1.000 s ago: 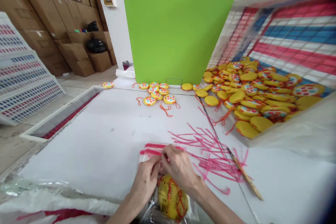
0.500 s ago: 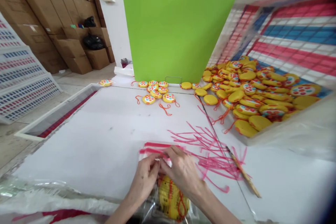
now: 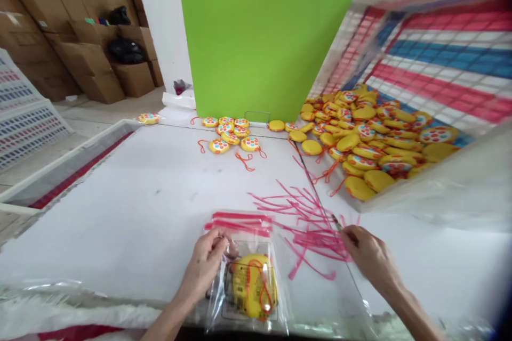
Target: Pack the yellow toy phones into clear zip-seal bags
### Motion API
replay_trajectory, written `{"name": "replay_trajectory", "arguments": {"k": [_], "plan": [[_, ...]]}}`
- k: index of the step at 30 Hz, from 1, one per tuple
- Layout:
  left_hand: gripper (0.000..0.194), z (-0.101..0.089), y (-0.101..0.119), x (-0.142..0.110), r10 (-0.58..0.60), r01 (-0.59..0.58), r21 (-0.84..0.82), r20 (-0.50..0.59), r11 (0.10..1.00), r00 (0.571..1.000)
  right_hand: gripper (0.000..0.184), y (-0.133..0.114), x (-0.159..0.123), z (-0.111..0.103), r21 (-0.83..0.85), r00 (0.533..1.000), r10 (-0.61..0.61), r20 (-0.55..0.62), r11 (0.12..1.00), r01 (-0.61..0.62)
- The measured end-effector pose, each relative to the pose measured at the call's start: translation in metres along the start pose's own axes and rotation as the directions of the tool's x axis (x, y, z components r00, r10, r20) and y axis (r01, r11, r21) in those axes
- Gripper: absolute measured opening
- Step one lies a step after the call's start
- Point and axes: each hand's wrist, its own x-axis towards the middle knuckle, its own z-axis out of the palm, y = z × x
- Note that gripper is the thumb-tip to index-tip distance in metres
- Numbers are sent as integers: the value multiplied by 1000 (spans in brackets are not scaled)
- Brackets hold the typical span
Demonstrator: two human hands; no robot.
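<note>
A yellow toy (image 3: 248, 282) with an orange cord lies inside a clear plastic bag (image 3: 280, 293) at the front of the table. Pink strips run along the bag's upper edge. My left hand (image 3: 208, 256) pinches the bag's left side near the top. Off to the right, my right hand (image 3: 370, 256) has its fingers closed around a slim wooden stick with a dark, narrow tip (image 3: 335, 220); most of the stick is hidden by the hand. Loose pink plastic strips (image 3: 316, 242) lie between the bag and my right hand.
Several yellow toys with coloured dots (image 3: 226, 130) lie at the back of the table before a green board (image 3: 272, 37). More are heaped at right in a plastic-lined crate (image 3: 432, 170). Cardboard boxes (image 3: 92, 74) and white baskets (image 3: 32, 128) stand at left.
My right hand has left the bag and moved right onto the wooden stick. My left hand has shifted slightly left, still at the bag, whose toy is now in fuller view.
</note>
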Motion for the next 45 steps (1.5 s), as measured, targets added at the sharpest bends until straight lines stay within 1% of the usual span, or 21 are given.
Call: {"name": "replay_trajectory", "arguments": {"k": [2, 4, 6, 7, 9, 10, 12, 14, 15, 18, 20, 24, 27, 29, 31, 33, 36, 38, 41, 43, 45], "plan": [[19, -1, -2, 0, -13, 13, -29, -7, 1000, 1000, 35, 14, -10, -9, -75, 999, 28, 23, 997, -26], [18, -1, -2, 0, -43, 44, -66, 6, 997, 999, 35, 12, -19, -18, -60, 999, -11, 37, 998, 13], [16, -1, -2, 0, -65, 67, -99, 28, 993, 998, 25, -2, -26, -26, 46, 997, -79, 21, 996, 78], [16, -1, -1, 0, -66, 69, -109, 34, 992, 997, 24, -11, -27, -29, 115, 993, -111, 29, 988, 108], [15, -2, 0, -1, -60, 64, -110, 38, 992, 997, 37, -30, -25, -32, 225, 977, -178, 114, 963, 149], [15, -2, 0, -1, -56, 60, -103, 39, 993, 998, 45, -40, -23, -32, 244, 967, -207, 150, 955, 167], [15, -2, 1, -2, -52, 55, -91, 37, 994, 998, 54, -61, -18, -30, 227, 958, -246, 149, 951, 209], [16, -2, 2, -2, -56, 60, -101, 34, 993, 998, 48, -82, -13, -24, 229, 959, -258, 118, 947, 227], [17, -2, 2, -3, -60, 63, -107, 34, 992, 998, 41, -93, -11, -20, 264, 955, -266, 133, 938, 224], [20, -2, 4, -3, -74, 75, -95, 14, 993, 997, 23, -116, -7, -6, 438, 903, -321, 285, 882, 176], [20, -1, 6, -4, -71, 70, -70, -4, 995, 997, 20, -125, -4, 6, 542, 872, -328, 365, 836, 87], [20, -1, 8, -4, -64, 64, -68, -1, 996, 998, 21, -130, 2, 28, 667, 804, -327, 496, 737, -112], [21, -2, 6, -3, -71, 71, -80, 2, 994, 997, 16, -132, 4, 39, 692, 766, -334, 548, 696, -192], [22, -4, 2, -3, -56, 57, -83, 11, 995, 998, 12, -134, 3, 43, 709, 758, -334, 561, 665, -232], [23, -6, -3, -5, -43, 44, -89, 12, 995, 999, 8, -136, 2, 44, 743, 766, -352, 538, 626, -235], [25, -10, -7, -7, -61, 60, -84, -10, 995, 998, 6, -136, -1, 43, 775, 784, -368, 500, 594, -216], [31, -14, -10, -11, -102, 98, -84, -40, 992, 994, 4, -135, -4, 40, 812, 811, -391, 435, 559, -166], [30, -16, -11, -11, -115, 111, -106, -33, 988, 993, 6, -134, -6, 39, 828, 824, -413, 388, 548, -115], [18, -18, -9, -9, -134, 127, -162, -35, 979, 990, 14, -134, -8, 40, 815, 830, -428, 357, 577, -53], [15, -17, -6, -8, -141, 129, -197, -48, 972, 989, 21, -135, -9, 41, 793, 818, -425, 389, 606, -62], [16, -15, -3, -9, -140, 127, -213, -45, 969, 989, 24, -135, -9, 42, 781, 797, -422, 432, 617, -96]]}}
